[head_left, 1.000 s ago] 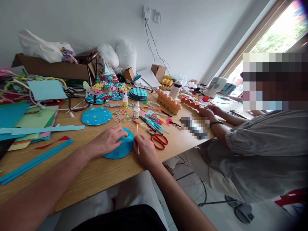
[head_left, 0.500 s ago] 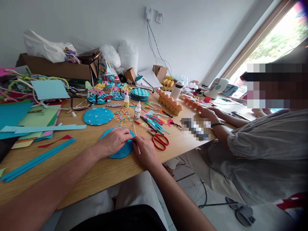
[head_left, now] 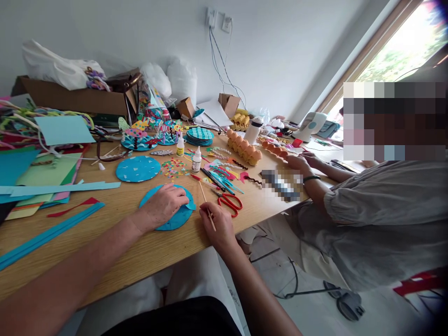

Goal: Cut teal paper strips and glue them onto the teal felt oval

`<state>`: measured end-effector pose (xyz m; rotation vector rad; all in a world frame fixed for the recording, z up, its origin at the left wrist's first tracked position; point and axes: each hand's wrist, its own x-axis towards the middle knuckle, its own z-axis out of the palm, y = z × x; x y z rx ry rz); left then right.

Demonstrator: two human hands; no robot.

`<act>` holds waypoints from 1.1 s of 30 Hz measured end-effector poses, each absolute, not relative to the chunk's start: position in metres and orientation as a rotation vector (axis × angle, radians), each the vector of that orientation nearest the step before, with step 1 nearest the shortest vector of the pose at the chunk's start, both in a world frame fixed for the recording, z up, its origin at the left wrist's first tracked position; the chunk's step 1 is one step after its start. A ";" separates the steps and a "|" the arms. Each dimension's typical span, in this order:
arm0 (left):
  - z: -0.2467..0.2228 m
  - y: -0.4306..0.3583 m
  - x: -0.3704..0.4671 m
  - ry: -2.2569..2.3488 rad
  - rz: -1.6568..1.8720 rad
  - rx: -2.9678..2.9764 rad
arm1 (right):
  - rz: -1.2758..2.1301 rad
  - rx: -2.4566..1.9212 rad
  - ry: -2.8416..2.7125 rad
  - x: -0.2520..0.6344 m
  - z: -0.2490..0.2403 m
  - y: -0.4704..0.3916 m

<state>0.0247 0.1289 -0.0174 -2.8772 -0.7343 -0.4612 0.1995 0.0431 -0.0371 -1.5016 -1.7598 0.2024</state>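
Observation:
Near the table's front edge lies a round blue paper disc (head_left: pixel 175 221). My left hand (head_left: pixel 167 201) rests over it with bent fingers closed on a small blue paper strip (head_left: pixel 191 204), whose free end sticks out past the fingertips at the disc's right rim. My palm hides the middle of the disc. Just right of the disc, my right hand (head_left: pixel 217 224) grips a thin wooden stick (head_left: pixel 204 192) that points up and away. Red-handled scissors (head_left: pixel 230 204) lie beside that hand.
Behind the disc are a speckled blue disc (head_left: pixel 137 169), paper confetti (head_left: pixel 174 167) and a white glue bottle (head_left: pixel 196 161). Blue strips (head_left: pixel 52 234) and coloured sheets lie left. An egg carton (head_left: pixel 244 148) stands to the right, near another person's hands (head_left: pixel 299 162).
My right hand has moved right, away from my left hand and the disc, with the stick still in it. The blue strip's end now shows. The view has shifted slightly.

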 end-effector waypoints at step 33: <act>0.004 0.134 0.005 -0.919 -0.470 -3.127 | 0.125 -1.123 -1.850 0.189 -0.036 -0.041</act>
